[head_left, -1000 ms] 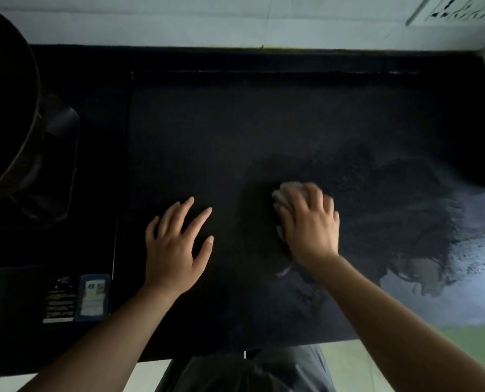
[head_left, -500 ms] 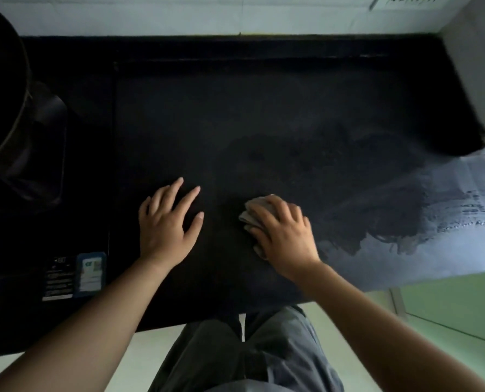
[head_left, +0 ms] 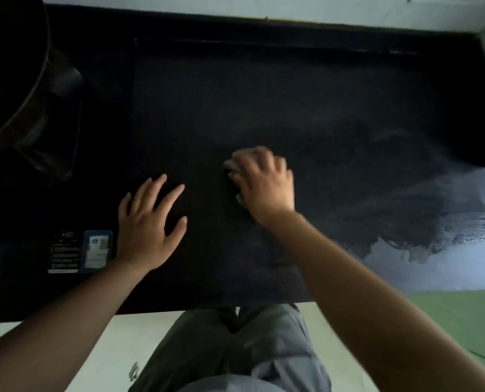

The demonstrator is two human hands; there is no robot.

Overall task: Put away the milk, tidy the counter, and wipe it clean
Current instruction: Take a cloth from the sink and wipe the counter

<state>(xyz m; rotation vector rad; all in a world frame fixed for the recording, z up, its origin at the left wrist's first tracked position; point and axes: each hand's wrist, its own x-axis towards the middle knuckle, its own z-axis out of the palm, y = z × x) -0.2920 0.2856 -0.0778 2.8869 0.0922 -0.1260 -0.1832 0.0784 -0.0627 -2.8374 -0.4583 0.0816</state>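
Dark counter (head_left: 263, 94) under a pale wall, pretty dim. The right hand (head_left: 263, 185) has its fingers curled over a small pale cloth (head_left: 232, 162), pressing it mid-counter. The left hand (head_left: 148, 224) lies flat beside it, fingers spread, holding nothing. My worry is that a soaked cloth just smears the wet patch (head_left: 447, 250) on the right. A big dark pan (head_left: 12, 80) sits at the left, so a wide sweep could bump it. No milk in sight.

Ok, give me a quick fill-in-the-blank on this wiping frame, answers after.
The right hand holds a ____ against the counter. The left hand rests flat on the counter, fingers ____. The wet sheen lies to the ____ of the right hand.
Missing: cloth, spread, right.
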